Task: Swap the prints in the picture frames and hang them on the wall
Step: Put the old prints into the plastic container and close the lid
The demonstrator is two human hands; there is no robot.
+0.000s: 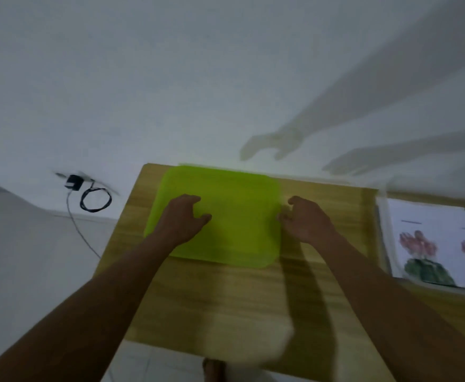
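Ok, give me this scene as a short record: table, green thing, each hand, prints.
surface: wooden table
green panel: flat on the table, near its far edge
left hand: over the panel's left part, fingers loosely curled
right hand: at the panel's right edge; grip unclear, blurred
flower prints: lying at the table's right end
cable: black, looped, left of the table

Under the left hand (183, 219) lay a smooth, matt green plastic sheet (234, 216) (slightly translucent) on a wood-grain table (253, 299).

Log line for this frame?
left hand: over green panel | right hand: at its right edge | flower prints: right on table
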